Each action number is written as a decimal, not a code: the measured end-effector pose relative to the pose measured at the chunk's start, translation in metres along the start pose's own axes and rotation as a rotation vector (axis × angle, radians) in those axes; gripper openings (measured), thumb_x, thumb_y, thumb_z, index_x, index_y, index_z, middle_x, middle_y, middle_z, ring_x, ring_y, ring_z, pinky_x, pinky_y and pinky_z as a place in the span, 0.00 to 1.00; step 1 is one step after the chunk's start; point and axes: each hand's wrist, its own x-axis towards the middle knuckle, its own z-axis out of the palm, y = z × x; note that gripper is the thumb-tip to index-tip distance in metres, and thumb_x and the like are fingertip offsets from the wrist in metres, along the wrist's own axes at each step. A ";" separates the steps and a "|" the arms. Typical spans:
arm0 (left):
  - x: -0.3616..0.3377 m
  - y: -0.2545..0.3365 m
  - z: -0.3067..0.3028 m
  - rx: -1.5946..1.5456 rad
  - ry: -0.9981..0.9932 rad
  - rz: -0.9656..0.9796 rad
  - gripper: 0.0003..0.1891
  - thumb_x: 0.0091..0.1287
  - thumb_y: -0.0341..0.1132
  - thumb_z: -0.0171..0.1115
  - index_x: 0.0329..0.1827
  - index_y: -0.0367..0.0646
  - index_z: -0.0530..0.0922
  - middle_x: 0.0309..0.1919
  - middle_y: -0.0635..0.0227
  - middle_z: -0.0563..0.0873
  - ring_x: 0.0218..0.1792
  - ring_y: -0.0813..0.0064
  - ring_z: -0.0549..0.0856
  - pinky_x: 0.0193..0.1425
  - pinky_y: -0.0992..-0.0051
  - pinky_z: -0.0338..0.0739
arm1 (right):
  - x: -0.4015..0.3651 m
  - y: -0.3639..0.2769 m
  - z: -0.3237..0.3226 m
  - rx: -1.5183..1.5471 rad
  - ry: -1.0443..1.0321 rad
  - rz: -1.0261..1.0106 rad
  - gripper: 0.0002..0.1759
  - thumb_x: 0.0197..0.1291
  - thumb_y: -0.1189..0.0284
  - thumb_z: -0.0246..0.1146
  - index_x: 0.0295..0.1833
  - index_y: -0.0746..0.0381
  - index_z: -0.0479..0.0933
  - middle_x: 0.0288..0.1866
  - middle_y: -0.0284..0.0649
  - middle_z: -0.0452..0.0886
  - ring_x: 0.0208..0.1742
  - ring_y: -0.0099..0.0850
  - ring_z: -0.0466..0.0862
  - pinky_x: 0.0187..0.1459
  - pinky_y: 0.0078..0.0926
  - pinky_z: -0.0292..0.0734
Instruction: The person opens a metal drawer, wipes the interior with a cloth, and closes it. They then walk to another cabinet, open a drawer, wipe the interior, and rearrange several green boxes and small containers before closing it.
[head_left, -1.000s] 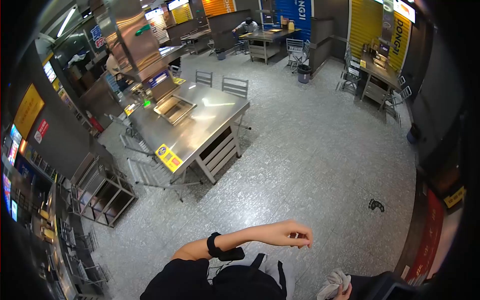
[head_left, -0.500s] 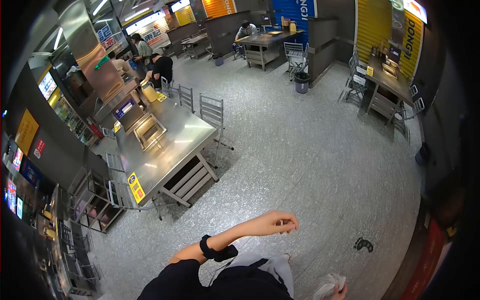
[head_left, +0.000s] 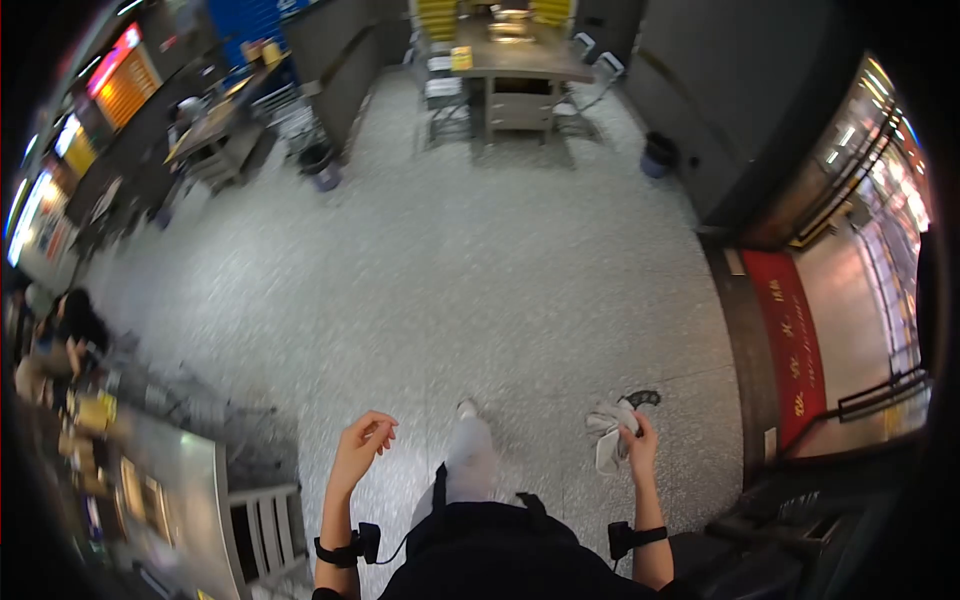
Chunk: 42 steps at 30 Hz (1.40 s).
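A crumpled pale grey cloth (head_left: 606, 432) hangs from my right hand (head_left: 641, 440), whose fingers are closed on its edge, over the floor at the lower right. My left hand (head_left: 366, 442) is in the air at the lower left, its fingers loosely curled together, with no object visible in it. Both forearms carry a black strap with a small device. Between the hands, one pale-trousered leg (head_left: 470, 450) reaches forward. Near the cloth, a dark footprint mark (head_left: 645, 398) shows on the floor.
A metal table (head_left: 195, 500) stands at the lower left, with people (head_left: 75, 330) beyond it. Ahead is another table (head_left: 515, 60) with chairs. Bins (head_left: 658, 156) stand by the walls. A red welcome mat (head_left: 785, 340) lies at a doorway on the right.
The view has swung to the right, bringing the doorway and mat into sight. The near table has shifted to the lower left. My right hand and the cloth now show more fully.
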 end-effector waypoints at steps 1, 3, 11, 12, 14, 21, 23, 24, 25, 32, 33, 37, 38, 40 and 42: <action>0.045 0.002 -0.002 0.032 -0.011 -0.003 0.07 0.67 0.33 0.53 0.40 0.40 0.77 0.25 0.74 0.79 0.26 0.85 0.76 0.28 0.84 0.67 | 0.023 -0.008 0.010 0.013 0.043 0.007 0.20 0.49 0.78 0.65 0.51 0.66 0.75 0.42 0.36 0.79 0.42 0.24 0.76 0.44 0.21 0.70; 0.107 0.018 -0.006 0.035 -0.081 0.005 0.07 0.67 0.32 0.53 0.40 0.41 0.77 0.25 0.74 0.78 0.26 0.85 0.76 0.27 0.84 0.68 | 0.046 -0.031 0.026 0.037 0.113 0.024 0.20 0.48 0.79 0.65 0.50 0.66 0.75 0.41 0.35 0.79 0.42 0.24 0.76 0.44 0.21 0.70; 0.344 0.056 -0.007 0.096 -0.344 0.040 0.06 0.66 0.31 0.53 0.41 0.40 0.77 0.28 0.71 0.80 0.27 0.83 0.78 0.27 0.83 0.69 | 0.163 -0.092 0.091 -0.020 0.197 0.092 0.19 0.48 0.80 0.65 0.49 0.65 0.75 0.41 0.36 0.80 0.42 0.25 0.77 0.45 0.22 0.71; 0.367 0.046 -0.011 0.119 -0.346 0.025 0.07 0.66 0.31 0.54 0.41 0.39 0.77 0.28 0.70 0.81 0.27 0.82 0.78 0.27 0.82 0.70 | 0.177 -0.087 0.102 -0.032 0.194 0.100 0.19 0.48 0.80 0.65 0.49 0.65 0.75 0.41 0.36 0.80 0.41 0.25 0.78 0.45 0.22 0.72; 0.427 0.022 -0.011 0.222 -0.391 -0.015 0.07 0.65 0.32 0.55 0.40 0.38 0.78 0.27 0.68 0.81 0.26 0.80 0.79 0.27 0.80 0.71 | 0.215 -0.073 0.119 -0.128 0.225 0.117 0.19 0.47 0.79 0.66 0.49 0.64 0.76 0.40 0.36 0.80 0.41 0.25 0.78 0.44 0.23 0.73; 0.615 -0.054 -0.053 0.750 -0.606 0.236 0.11 0.63 0.36 0.52 0.41 0.39 0.79 0.34 0.53 0.81 0.33 0.52 0.80 0.37 0.62 0.74 | 0.429 -0.125 0.218 -0.203 0.231 0.100 0.21 0.47 0.74 0.67 0.50 0.60 0.77 0.42 0.40 0.82 0.43 0.30 0.81 0.46 0.27 0.74; 0.660 -0.075 -0.079 0.788 -0.728 0.026 0.12 0.64 0.37 0.51 0.42 0.39 0.78 0.36 0.52 0.82 0.37 0.52 0.81 0.42 0.61 0.74 | 0.493 -0.149 0.250 -0.196 0.197 0.026 0.21 0.47 0.73 0.67 0.50 0.60 0.77 0.43 0.41 0.81 0.44 0.32 0.81 0.46 0.28 0.74; 0.687 -0.086 -0.088 0.826 -0.789 -0.052 0.12 0.64 0.38 0.51 0.42 0.39 0.78 0.36 0.52 0.82 0.37 0.54 0.81 0.42 0.62 0.74 | 0.527 -0.172 0.261 -0.180 0.163 0.020 0.21 0.47 0.73 0.67 0.50 0.60 0.77 0.44 0.42 0.81 0.45 0.32 0.81 0.47 0.28 0.74; 0.715 -0.096 -0.093 0.863 -0.845 -0.131 0.13 0.64 0.38 0.51 0.42 0.39 0.78 0.35 0.53 0.82 0.38 0.56 0.81 0.42 0.63 0.75 | 0.558 -0.198 0.272 -0.166 0.127 0.012 0.21 0.47 0.73 0.67 0.50 0.60 0.77 0.45 0.42 0.81 0.45 0.33 0.81 0.47 0.28 0.74; 0.896 -0.092 -0.068 0.620 -0.990 -0.412 0.13 0.63 0.40 0.55 0.43 0.41 0.78 0.39 0.57 0.83 0.41 0.65 0.81 0.44 0.67 0.74 | 0.725 -0.273 0.341 -0.165 -0.070 -0.048 0.22 0.47 0.73 0.67 0.52 0.58 0.77 0.49 0.41 0.79 0.48 0.35 0.79 0.50 0.29 0.73; 0.927 -0.083 -0.052 0.627 -0.995 -0.397 0.13 0.63 0.40 0.55 0.43 0.41 0.78 0.39 0.57 0.83 0.41 0.65 0.81 0.44 0.67 0.74 | 0.749 -0.275 0.352 -0.185 -0.069 -0.075 0.22 0.47 0.73 0.67 0.52 0.58 0.77 0.49 0.41 0.79 0.48 0.35 0.79 0.50 0.29 0.73; 1.054 -0.030 -0.008 0.657 -1.013 -0.316 0.12 0.63 0.39 0.55 0.42 0.41 0.78 0.39 0.58 0.83 0.41 0.67 0.81 0.44 0.68 0.75 | 0.825 -0.293 0.390 -0.185 -0.049 -0.076 0.22 0.47 0.74 0.67 0.52 0.58 0.76 0.49 0.40 0.79 0.49 0.35 0.79 0.50 0.29 0.73; 1.086 -0.018 -0.004 0.662 -1.019 -0.297 0.12 0.63 0.39 0.56 0.42 0.42 0.78 0.39 0.59 0.83 0.41 0.67 0.81 0.44 0.69 0.75 | 0.843 -0.300 0.399 -0.160 -0.044 -0.065 0.23 0.47 0.74 0.67 0.52 0.58 0.76 0.49 0.41 0.79 0.49 0.34 0.79 0.50 0.29 0.73; 1.153 0.006 0.000 0.666 -1.036 -0.261 0.12 0.63 0.39 0.56 0.42 0.42 0.78 0.39 0.59 0.83 0.41 0.68 0.81 0.44 0.69 0.75 | 0.885 -0.299 0.413 -0.135 0.005 -0.040 0.23 0.47 0.74 0.67 0.53 0.58 0.76 0.49 0.41 0.79 0.49 0.34 0.79 0.50 0.29 0.73; 1.219 0.029 -0.001 0.670 -1.056 -0.244 0.11 0.63 0.39 0.56 0.42 0.42 0.78 0.39 0.60 0.83 0.41 0.68 0.81 0.44 0.70 0.75 | 0.927 -0.307 0.424 -0.157 0.038 -0.003 0.23 0.47 0.73 0.67 0.53 0.57 0.76 0.48 0.41 0.79 0.49 0.34 0.79 0.50 0.29 0.73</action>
